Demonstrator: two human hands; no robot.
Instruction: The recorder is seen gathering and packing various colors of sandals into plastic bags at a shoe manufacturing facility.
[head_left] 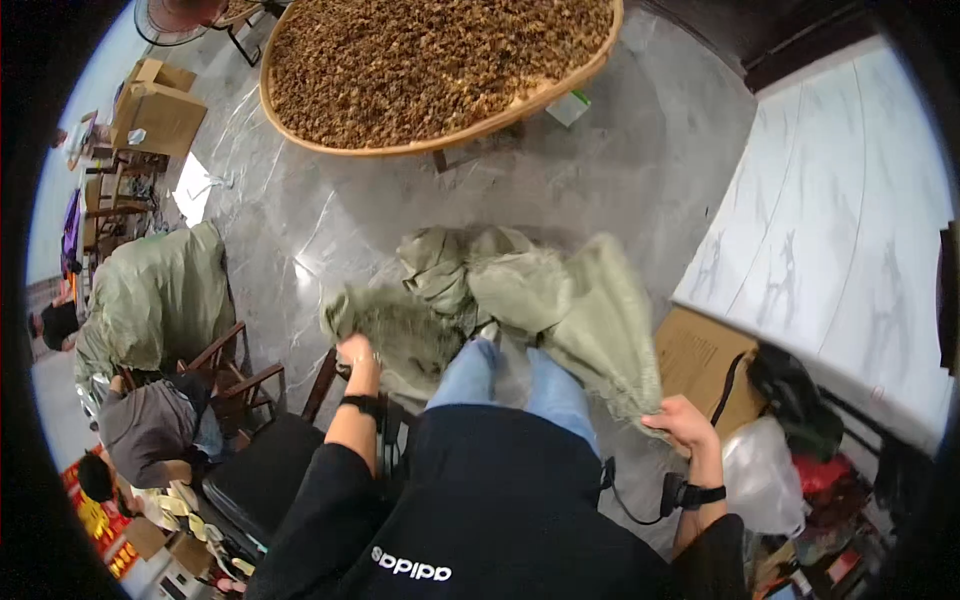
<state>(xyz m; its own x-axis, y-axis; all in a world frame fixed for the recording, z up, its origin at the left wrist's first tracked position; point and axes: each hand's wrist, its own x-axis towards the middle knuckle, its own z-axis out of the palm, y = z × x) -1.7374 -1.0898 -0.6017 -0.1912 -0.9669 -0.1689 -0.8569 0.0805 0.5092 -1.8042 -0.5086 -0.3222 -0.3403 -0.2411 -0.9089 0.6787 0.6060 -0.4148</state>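
A large green woven sack lies crumpled in front of my knees, spread between both hands. My left hand grips its left edge, fingers closed in the cloth. My right hand holds the sack's right corner, which hangs down beside my leg. I wear blue jeans and a black top, with a dark band on each wrist.
A wide round bamboo tray heaped with brown dried material stands ahead. A full green sack rests on wooden chairs at the left, near a seated person. Cardboard boxes sit far left, a flat cardboard sheet and bags at right.
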